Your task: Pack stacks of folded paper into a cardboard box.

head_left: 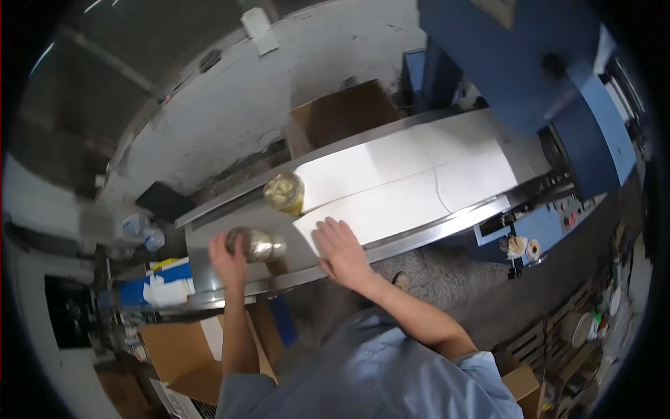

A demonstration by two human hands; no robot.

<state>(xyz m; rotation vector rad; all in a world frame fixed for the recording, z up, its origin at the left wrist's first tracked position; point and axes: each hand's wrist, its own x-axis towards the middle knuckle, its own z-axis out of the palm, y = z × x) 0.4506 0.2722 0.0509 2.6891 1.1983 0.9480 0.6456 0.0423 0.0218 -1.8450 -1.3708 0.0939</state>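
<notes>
My left hand (227, 258) is closed around one end of a shiny gold-and-silver cylinder (262, 246), which lies on its side over the grey metal surface; motion blurs it, so its exact kind is unclear. Behind it stands a similar yellowish cylinder (284, 194) with a crinkled top, beside the left end of the white sheets. Fingers stretched out, my right hand (342, 253) rests flat on the near left corner of a white sheet (391, 209). Two such sheets lie side by side along the long metal table (447, 227).
A large blue machine (509, 77) stands over the table's right end. Beyond the far edge is an open cardboard box (342, 115); another open box (185, 356) sits below my left arm. Clear plastic bottles (143, 230) are at the left, and a wooden pallet (551, 332) at the lower right.
</notes>
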